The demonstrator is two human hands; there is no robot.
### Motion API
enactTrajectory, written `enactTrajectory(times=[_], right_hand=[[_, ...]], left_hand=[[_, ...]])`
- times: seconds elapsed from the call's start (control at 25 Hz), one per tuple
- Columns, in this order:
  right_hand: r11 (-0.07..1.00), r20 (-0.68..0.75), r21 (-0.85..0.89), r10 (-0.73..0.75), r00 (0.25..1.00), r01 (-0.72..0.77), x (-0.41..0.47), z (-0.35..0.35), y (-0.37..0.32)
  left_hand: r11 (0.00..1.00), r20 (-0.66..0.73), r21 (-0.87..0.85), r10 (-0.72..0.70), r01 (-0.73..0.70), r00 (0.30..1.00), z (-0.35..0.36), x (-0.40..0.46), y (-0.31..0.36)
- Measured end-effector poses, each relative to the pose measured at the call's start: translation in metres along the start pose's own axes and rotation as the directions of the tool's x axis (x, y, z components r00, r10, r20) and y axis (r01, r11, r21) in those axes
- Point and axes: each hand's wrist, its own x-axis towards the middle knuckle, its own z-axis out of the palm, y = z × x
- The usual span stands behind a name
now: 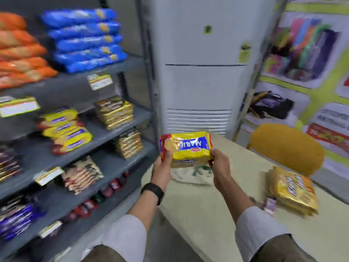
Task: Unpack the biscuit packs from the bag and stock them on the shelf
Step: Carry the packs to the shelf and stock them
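yellow marie biscuit packs point(188, 150) sit between two hands: left hand point(164, 163) fingers curl round the left end, right hand point(220, 162) fingers curl round the right end.

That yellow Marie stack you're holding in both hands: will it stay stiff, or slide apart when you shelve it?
The Marie biscuit packs look like two stacked packs, so they may shift against each other. The glossy wrappers probably make them slippery. The left hand and right hand grip opposite ends and the stack shows no sag, so it is likely fairly stiff, though the contents probably break easily.
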Motion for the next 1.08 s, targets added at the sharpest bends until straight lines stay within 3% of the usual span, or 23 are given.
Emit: enactTrajectory(times=[0.2,0.4,0.52,0.8,1.08], right_hand=[[0.998,0.319,-0.047,0.063,0.945,-0.051,-0.014,0.182,0.035],[0.98,0.493,-0.18,0.163,0.855,-0.083,-0.005,0.32,0.075],[0.962,0.571,-0.261,0.222,0.79,-0.082,0.018,0.403,0.089],[0.933,0.663,-0.357,0.29,0.691,-0.048,0.074,0.55,0.077],[0.905,0.634,-0.419,0.348,0.691,-0.072,0.115,0.636,0.102]], left_hand=[[1.0,-0.36,-0.011,-0.03,0.028,0.932,-0.17,0.003,0.023],[0.998,-0.538,-0.068,-0.019,-0.02,0.842,-0.284,0.018,0.033],[0.994,-0.656,-0.106,-0.091,0.028,0.749,-0.343,0.056,0.044],[0.981,-0.7,-0.187,-0.165,0.045,0.695,-0.438,0.148,0.094],[0.964,-0.705,-0.265,-0.212,0.025,0.677,-0.49,0.209,0.107]])
